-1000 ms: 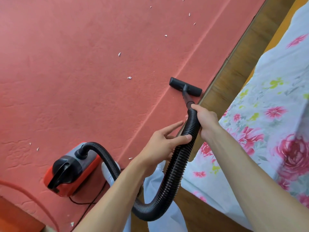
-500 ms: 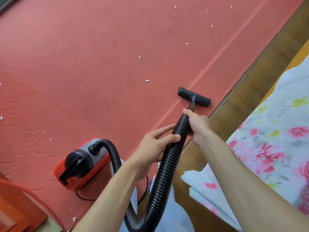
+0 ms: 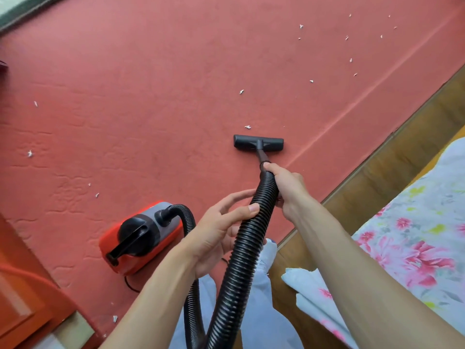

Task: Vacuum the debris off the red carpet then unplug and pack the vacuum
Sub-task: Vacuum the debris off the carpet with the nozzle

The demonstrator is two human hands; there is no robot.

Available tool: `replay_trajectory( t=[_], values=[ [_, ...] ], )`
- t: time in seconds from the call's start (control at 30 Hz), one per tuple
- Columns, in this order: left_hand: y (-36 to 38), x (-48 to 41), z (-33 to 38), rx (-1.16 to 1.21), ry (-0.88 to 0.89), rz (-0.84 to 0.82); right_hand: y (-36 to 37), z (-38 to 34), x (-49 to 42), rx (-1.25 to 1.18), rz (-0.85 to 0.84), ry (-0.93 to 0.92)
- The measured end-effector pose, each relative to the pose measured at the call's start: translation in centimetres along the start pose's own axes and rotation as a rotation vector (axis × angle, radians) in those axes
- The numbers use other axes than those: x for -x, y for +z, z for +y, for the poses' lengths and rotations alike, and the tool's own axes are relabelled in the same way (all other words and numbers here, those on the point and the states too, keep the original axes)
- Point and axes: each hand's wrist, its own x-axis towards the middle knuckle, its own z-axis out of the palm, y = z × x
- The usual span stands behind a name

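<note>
**Right hand** (image 3: 286,190): arm stretched forward and nearly straight, wrist in line with the forearm. The fingers wrap the top end of the hose (image 3: 241,260) where it meets the rigid tube (image 3: 261,156), and the thumb lies along the hose toward the tube. Firm, closed grip.

**Left hand** (image 3: 221,227): just behind and left of the right-hand grip, forearm angled in from the lower left. The thumb is laid across the top of the hose, with fairly straight fingers reaching under and past it. A looser hold, with the hose resting in the fork of the hand.

**Floor nozzle** (image 3: 258,142): black bar, just ahead of the right-hand grip at the end of the short tube. It sits flat on the red carpet (image 3: 151,96), crosswise to the hose.

**Paper scraps** (image 3: 247,127): small white bits on the carpet. The nearest lies just beyond the nozzle's left half. Others are scattered farther ahead and to the right of the grip, and a few lie well off to the left.

**Hose, remainder**: runs back from both grips, loops low between the forearms and climbs to the vacuum body (image 3: 141,238).

**Vacuum body**: red and grey with a black handle. It stands on the carpet left of and behind the left hand, with a thin black cord (image 3: 130,285) trailing from its near end.

**Surroundings**: wooden floor (image 3: 377,197) to the right of the grips. A floral sheet (image 3: 415,235) lies beyond the right forearm. Pale trousers (image 3: 261,311) show below the hose, and orange furniture (image 3: 20,298) sits at the far lower left.
</note>
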Motion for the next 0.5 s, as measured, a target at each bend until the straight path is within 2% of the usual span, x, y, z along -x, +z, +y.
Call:
replay_trajectory(
  t=[0.27, 0.4, 0.5],
  values=[
    [-1.5, -0.8, -0.7, 0.011, -0.057, 0.117, 2.7, 2.0, -1.3, -0.052, 0.014, 0.065],
    [-1.5, -1.4, -0.2, 0.052, -0.053, 0.115, 3.2, 1.0, -0.9, -0.141, -0.072, 0.065],
    [-1.9, -1.0, 1.5, 0.053, -0.052, 0.060, 3.2, -0.3, 0.3, -0.230, -0.053, 0.039]
  ],
)
